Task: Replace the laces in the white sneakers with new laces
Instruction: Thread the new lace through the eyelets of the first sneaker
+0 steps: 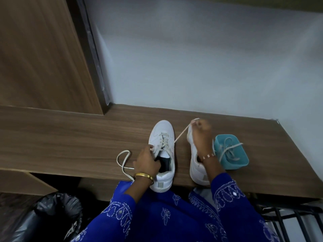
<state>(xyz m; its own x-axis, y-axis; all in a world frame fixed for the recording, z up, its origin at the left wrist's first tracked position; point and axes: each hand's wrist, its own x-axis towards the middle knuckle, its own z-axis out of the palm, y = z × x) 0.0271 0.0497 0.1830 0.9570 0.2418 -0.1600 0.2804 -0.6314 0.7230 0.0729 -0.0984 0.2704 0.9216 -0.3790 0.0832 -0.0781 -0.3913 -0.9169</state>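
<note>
Hands: left hand (147, 160) grips white sneaker (162, 154) | right hand (200, 135) pinches taut lace (181, 134) — half-laced

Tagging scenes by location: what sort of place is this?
Probably a room in a home or hostel, hard to say more. A built-in wooden desk runs along a plain white wall, a tall wooden cabinet stands at left, and a bin with a black liner sits underneath.

The left hand (146, 160) is being held low with its fingers curled and pinching, a gold bangle on the wrist; the right hand (201, 135) is being raised farther forward, its fingertips pinched together, blue sleeves covering both forearms
</note>
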